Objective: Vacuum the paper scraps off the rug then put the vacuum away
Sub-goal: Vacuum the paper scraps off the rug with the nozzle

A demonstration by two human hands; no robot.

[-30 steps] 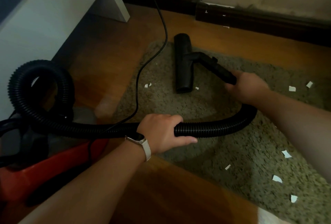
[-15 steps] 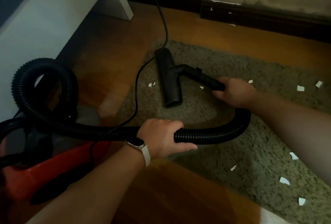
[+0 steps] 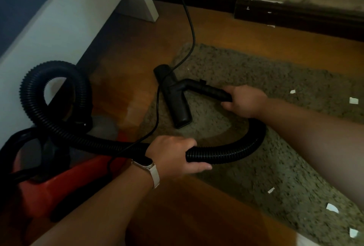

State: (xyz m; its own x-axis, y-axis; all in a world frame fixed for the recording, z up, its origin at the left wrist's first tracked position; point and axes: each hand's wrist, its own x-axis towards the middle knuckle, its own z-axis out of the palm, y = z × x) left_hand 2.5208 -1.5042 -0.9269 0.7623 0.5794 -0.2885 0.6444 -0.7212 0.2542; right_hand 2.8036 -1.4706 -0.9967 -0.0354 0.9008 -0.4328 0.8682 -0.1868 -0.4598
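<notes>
Leftmost, a white furniture panel (image 3: 59, 19) slants across the upper corner, its leg standing on the wooden floor (image 3: 197, 216). Below it, at the frame's lower left, sits the red vacuum body (image 3: 49, 182) on the bare floor, off the rug. A black ribbed hose (image 3: 226, 153) rises from it, makes one full loop against the panel, then runs low to the right. The black power cord (image 3: 191, 29) drops from the top edge, crosses the rug's near corner, passes just left of the nozzle and runs under the hose toward the vacuum. The left hand (image 3: 173, 155), with a pale-strapped watch (image 3: 149, 169) on its wrist, grasps the hose mid-run: fingers curled over the top, thumb stretched along the underside. Past that grip the hose bends up in a U to the right hand. The floor nozzle (image 3: 180, 111) lies flat at the rug's left edge, its long bar running away from the camera, its elbow joined to a short rigid tube (image 3: 208, 90). The right hand (image 3: 246, 101) clenches the tube's rear end, knuckles up, fingers wrapped round it. The grey-green shag rug (image 3: 275, 157) fills the right half. White paper scraps lie on it, well apart from the nozzle: two near the right edge (image 3: 353, 100), three more low at right (image 3: 332, 208). A dark baseboard (image 3: 295, 19) runs along the wall at top right.
</notes>
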